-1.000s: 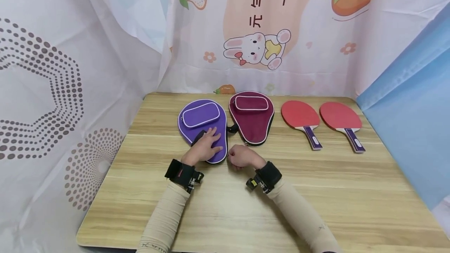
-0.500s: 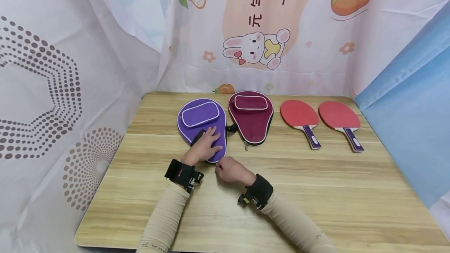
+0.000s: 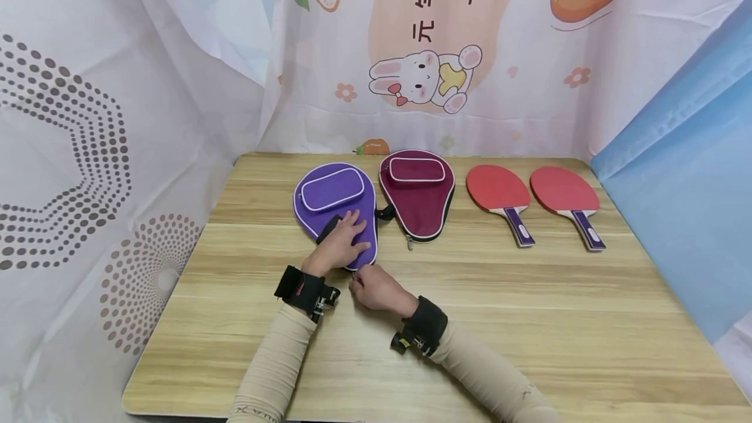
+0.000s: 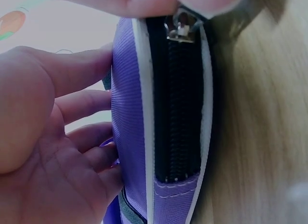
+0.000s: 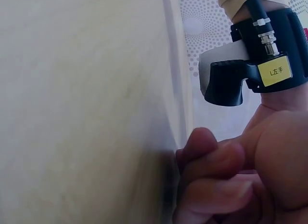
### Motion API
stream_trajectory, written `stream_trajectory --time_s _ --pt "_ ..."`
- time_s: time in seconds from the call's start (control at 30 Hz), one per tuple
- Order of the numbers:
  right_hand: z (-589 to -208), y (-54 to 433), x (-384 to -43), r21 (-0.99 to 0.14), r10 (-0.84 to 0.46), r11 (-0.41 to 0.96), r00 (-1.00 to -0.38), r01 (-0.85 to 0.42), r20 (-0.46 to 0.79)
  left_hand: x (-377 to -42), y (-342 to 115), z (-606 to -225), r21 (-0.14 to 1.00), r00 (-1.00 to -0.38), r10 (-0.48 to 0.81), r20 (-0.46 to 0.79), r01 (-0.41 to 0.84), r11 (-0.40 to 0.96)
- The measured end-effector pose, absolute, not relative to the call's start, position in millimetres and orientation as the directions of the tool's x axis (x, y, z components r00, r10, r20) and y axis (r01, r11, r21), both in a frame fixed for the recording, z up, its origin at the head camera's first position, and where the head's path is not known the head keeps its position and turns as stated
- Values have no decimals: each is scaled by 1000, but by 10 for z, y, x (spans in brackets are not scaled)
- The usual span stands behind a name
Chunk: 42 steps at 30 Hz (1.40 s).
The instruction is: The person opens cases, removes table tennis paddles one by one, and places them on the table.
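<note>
A purple paddle case [image 3: 332,189] with white piping and a front pocket lies on the table. My left hand [image 3: 339,245] rests on its narrow end with the fingers spread. At the tip of that end my right hand [image 3: 376,288] pinches the zipper pull, which the fingers mostly hide. The left wrist view shows the metal zipper slider [image 4: 181,32] on the black zipper [image 4: 177,108], whose teeth are closed below it. In the right wrist view the fingers of the right hand [image 5: 216,180] are curled.
A dark red paddle case [image 3: 418,198] lies just right of the purple one, its zipper pull [image 3: 410,242] at the near tip. Further right are two red table tennis paddles, one nearer [image 3: 498,188] and one beyond [image 3: 565,189]. Curtains [image 3: 329,109] hang behind the wooden table [image 3: 529,318].
My right hand has slid left and toward me, from the purple case's right edge around to its near tip. The left hand has stayed on the case.
</note>
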State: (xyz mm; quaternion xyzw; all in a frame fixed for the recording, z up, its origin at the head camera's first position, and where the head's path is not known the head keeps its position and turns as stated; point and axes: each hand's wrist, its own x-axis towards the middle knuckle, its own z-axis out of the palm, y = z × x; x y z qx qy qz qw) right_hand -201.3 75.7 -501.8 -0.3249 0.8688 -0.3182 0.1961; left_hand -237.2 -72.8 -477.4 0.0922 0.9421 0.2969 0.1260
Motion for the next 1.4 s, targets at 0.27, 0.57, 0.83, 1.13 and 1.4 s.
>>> stream_trajectory --time_s 0.27,0.57,0.83,1.13,1.4 --pt "-5037 784 -2051 -684 -677 594 -722 -424 -141 -2379 -715 -4769 592 -953 250 -171 104 800" --pt "-5035 809 -2086 -689 -665 603 -731 -403 -155 -2382 -723 -4784 597 -954 258 -154 118 793" --pt "-5040 824 -2110 -677 -663 611 -733 -409 -156 -2390 -734 -4794 591 -950 271 -154 132 796" --pt "-5023 846 -2134 -682 -657 615 -735 -395 -167 -2402 -730 -4798 582 -948 272 -163 131 803" --pt "-4983 891 -2173 -709 -668 589 -728 -387 -157 -2402 -722 -4792 584 -948 271 -164 128 802"
